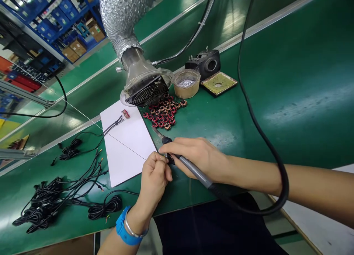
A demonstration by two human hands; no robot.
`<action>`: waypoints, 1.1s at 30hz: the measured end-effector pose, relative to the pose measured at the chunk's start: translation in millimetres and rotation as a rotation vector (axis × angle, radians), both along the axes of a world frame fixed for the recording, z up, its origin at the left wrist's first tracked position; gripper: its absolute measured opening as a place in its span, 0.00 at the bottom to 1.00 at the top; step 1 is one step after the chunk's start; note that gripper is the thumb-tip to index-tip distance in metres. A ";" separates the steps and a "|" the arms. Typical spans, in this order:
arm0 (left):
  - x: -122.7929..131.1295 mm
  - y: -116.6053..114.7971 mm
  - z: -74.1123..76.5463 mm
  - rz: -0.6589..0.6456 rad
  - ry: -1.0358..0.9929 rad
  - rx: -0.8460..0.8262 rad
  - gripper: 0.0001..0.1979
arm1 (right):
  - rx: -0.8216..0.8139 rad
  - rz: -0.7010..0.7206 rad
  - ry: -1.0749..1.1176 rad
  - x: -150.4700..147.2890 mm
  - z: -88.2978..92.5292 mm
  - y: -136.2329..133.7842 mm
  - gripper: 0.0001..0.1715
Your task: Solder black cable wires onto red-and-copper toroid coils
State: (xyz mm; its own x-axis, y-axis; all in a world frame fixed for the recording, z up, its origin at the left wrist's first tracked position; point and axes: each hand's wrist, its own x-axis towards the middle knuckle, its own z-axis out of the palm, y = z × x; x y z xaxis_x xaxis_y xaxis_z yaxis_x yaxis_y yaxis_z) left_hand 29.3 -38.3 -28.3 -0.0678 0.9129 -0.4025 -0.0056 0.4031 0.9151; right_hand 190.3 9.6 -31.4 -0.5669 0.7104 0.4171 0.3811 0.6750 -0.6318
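Note:
My right hand [203, 157] is closed around the grey handle of a soldering iron [195, 171]; its tip points up and left, away from my body. Facing it, my left hand [156, 173] pinches small wire ends at its fingertips, beside a small dark part that the fingers mostly hide. A black cable [125, 190] runs in behind the left wrist, seemingly to that pinch. One thin pale strand [121, 142], like solder wire, stretches from upper left to the left hand. Beyond the iron lies a pile of red-and-black wound ring coils [164, 113].
A white sheet [128, 148] carries one coil [125, 114] with cable leads. Black cable bundles [41, 203] lie left. A fume extractor hood [146, 89] hangs low over the coils. Behind stand a solder-filled pot [186, 90], an iron stand [204, 63] and a yellow sponge tray [219, 81]. The iron's cord [256, 122] loops right.

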 end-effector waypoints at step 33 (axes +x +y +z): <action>5.1 -1.7 2.8 -0.085 0.164 0.006 0.09 | -0.059 -0.123 0.458 38.5 1.4 -46.7 0.21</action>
